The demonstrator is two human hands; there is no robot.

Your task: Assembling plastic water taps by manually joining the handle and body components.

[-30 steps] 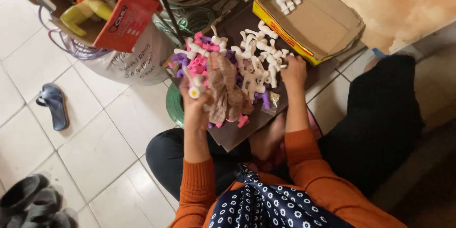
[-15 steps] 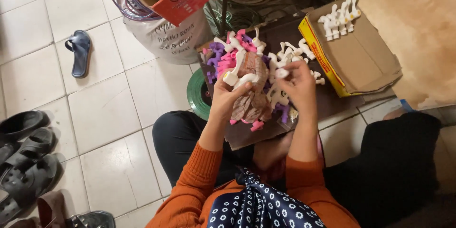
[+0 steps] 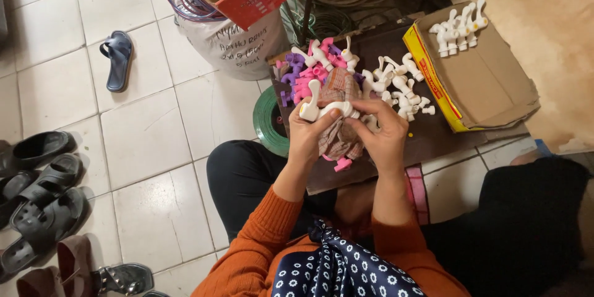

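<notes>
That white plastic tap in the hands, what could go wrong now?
The white tap is pinched only at its ends by the left hand and right hand, so it might slip. A pink tap lies near the board's front edge and could drop. Elbows could nudge the white pile.

Sleeves: orange ribbed knit — both arms
Scarf: navy, white flower dots
Trousers: black
Hands (image 3: 307, 138) (image 3: 385, 139): bare

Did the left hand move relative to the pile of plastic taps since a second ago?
Yes. The left hand has drawn back from the tap pile on the dark board toward the body, meeting the right hand around a white tap.
</notes>
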